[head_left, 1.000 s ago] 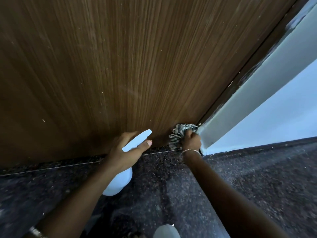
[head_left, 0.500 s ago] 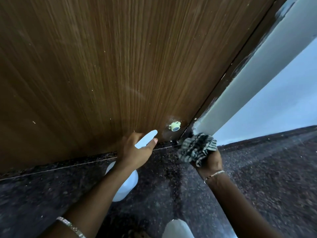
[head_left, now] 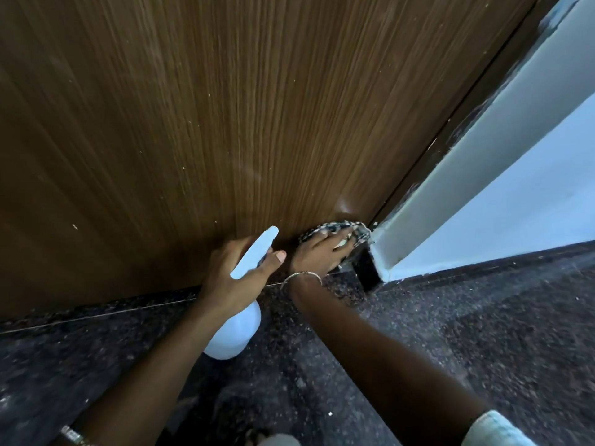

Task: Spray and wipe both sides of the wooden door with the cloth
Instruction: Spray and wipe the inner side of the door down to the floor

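Cloth (head_left: 335,228) sits at bottom right corner of door (head_left: 225,123), pressed under right hand (head_left: 317,255) w/ fingers laid fairly straight. Left hand (head_left: 235,275) grips spray bottle (head_left: 236,333) just left. Remaining door runs left & up, so prob. wipe leftward.

Cloth (head_left: 359,233) against door (head_left: 193,107), right of bottle (head_left: 235,336)

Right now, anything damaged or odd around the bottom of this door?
Minor things only. Pale specks dot the wooden door. Whitish paint smears and chips run along the dark door frame beside the wall. A glossy patch, which looks wet, sits just above the cloth at the lower corner. No breakage is visible.
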### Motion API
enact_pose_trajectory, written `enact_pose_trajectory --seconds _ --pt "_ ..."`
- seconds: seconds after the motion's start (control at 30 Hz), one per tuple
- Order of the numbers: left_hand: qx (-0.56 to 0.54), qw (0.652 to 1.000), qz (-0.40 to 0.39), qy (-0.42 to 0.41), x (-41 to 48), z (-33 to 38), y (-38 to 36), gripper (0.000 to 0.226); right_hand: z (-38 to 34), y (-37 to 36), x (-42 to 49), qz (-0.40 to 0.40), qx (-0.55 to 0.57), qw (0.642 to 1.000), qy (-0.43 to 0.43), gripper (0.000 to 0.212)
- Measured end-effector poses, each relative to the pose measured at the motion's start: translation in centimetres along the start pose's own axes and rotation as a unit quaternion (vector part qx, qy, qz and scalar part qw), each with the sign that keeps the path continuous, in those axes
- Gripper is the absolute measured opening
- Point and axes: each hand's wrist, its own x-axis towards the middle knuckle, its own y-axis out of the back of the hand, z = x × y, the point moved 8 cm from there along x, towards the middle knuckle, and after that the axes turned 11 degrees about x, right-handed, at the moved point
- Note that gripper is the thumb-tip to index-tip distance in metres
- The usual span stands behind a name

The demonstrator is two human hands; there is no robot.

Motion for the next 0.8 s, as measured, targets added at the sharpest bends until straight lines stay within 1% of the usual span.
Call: enact_pose_trajectory --seconds 0.07,0.1,0.17,0.2,0.23,0.27,0.3,0.33,0.4,0.47,0.53,0.57,0.67,0.7,0.73,0.8 --pt "-0.009 1.000 0.006 0.005 -0.1 -0.6 0.6 0.027 0.4 -0.9 -1.0 -0.039 -0.046 0.997 0.054 0.062" --pt "-0.011 1.000 0.008 0.008 -0.1 -0.9 0.8 0.026 0.5 -1.4 -1.5 -0.067 -0.064 0.993 0.072 0.063" --pt "-0.006 1.000 0.012 0.013 -0.2 -1.3 1.1 0.026 1.2 -1.9 -2.1 -0.117 -0.101 0.984 0.089 0.067" --pt "-0.003 1.000 0.012 0.012 -0.2 -1.4 1.2 0.027 1.9 -2.0 -2.2 -0.144 -0.131 0.976 0.093 0.073" --pt "0.001 1.000 0.008 0.009 -0.2 -1.5 1.2 0.029 2.5 -2.0 -2.4 -0.172 -0.163 0.965 0.112 0.081" --pt "0.002 1.000 0.004 0.004 -0.3 -1.4 1.0 0.030 3.2 -1.9 -2.6 -0.201 -0.201 0.947 0.149 0.087" --pt "0.003 1.000 -0.001 -0.001 -0.3 -1.2 0.9 0.031 4.0 -1.7 -2.8 -0.232 -0.231 0.926 0.188 0.090" --pt "-0.002 1.000 -0.006 -0.002 -0.3 -1.0 0.7 0.031 5.0 -1.6 -2.9 -0.271 -0.250 0.907 0.204 0.089" --pt "-0.018 1.000 -0.017 0.005 -0.2 -0.8 0.4 0.028 7.2 -1.7 -2.6 -0.332 -0.268 0.885 0.187 0.085" --pt "-0.027 0.999 -0.028 0.011 -0.1 -0.6 0.0 0.027 7.1 -1.7 -2.6 -0.340 -0.260 0.886 0.177 0.088" --pt "-0.032 0.999 -0.033 0.010 0.0 -0.5 -0.3 0.026 5.6 -1.9 -3.3 -0.331 -0.209 0.906 0.157 0.096" --pt "-0.036 0.999 -0.031 0.010 -0.1 -0.4 -0.3 0.024 4.9 -2.3 -3.8 -0.326 -0.184 0.919 0.126 0.095" --pt "-0.036 0.999 -0.030 0.010 -0.2 -0.9 -0.2 0.022 4.8 -3.3 -4.4 -0.293 -0.122 0.948 -0.009 0.068" --pt "-0.034 0.999 -0.030 0.014 -0.2 -1.2 -0.1 0.022 5.2 -3.4 -4.5 -0.277 -0.114 0.953 -0.050 0.063" --pt "-0.033 0.999 -0.029 0.017 -0.2 -1.5 0.0 0.022 5.6 -3.4 -4.7 -0.262 -0.101 0.956 -0.080 0.065" --pt "-0.030 0.999 -0.029 0.016 -0.3 -1.9 0.5 0.026 6.0 -3.1 -3.9 -0.240 -0.072 0.964 -0.090 0.079"
